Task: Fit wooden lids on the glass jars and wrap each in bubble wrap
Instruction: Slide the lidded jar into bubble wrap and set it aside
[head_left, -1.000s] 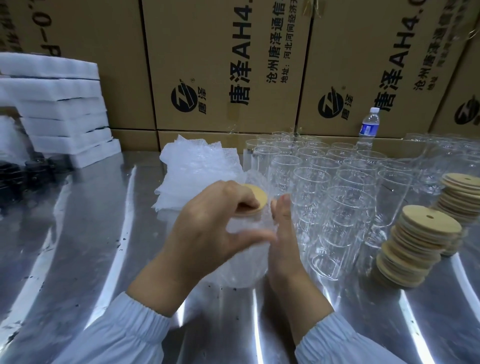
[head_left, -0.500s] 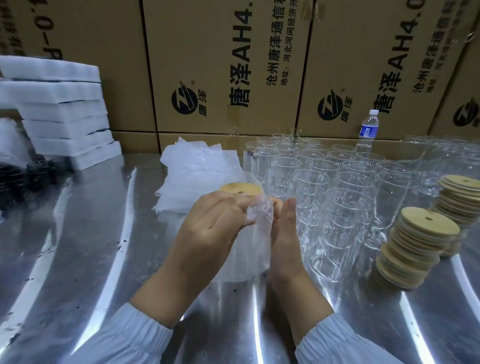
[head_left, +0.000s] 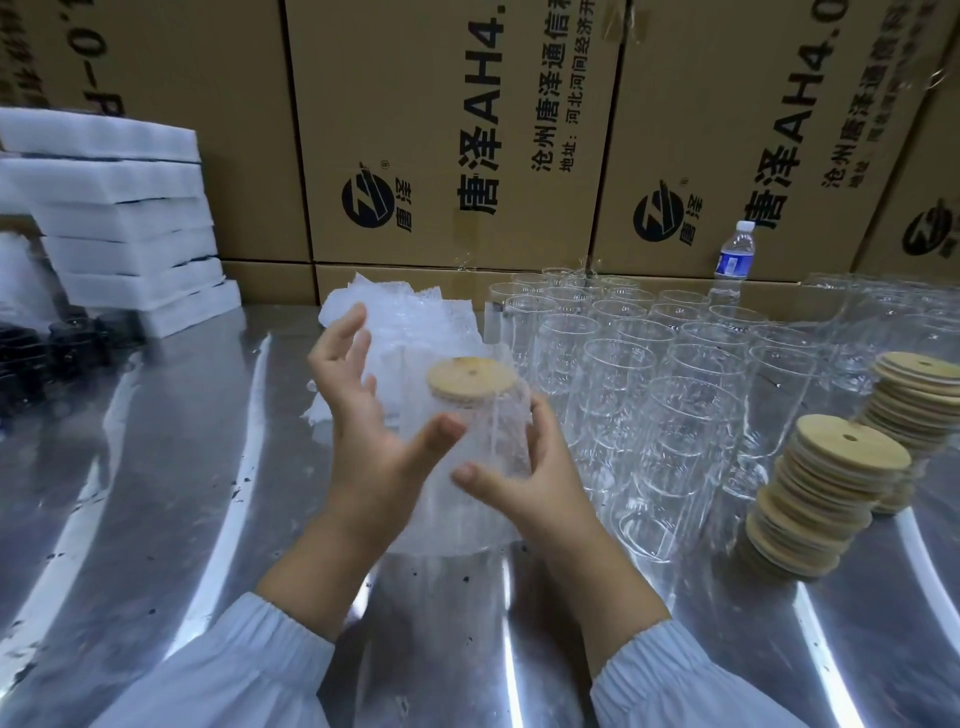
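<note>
jar (head_left: 496, 441) with wooden lid (head_left: 470, 376), bubble-wrapped

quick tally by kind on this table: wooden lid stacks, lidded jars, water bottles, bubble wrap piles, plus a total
wooden lid stacks: 2
lidded jars: 1
water bottles: 1
bubble wrap piles: 1
total: 5
</note>
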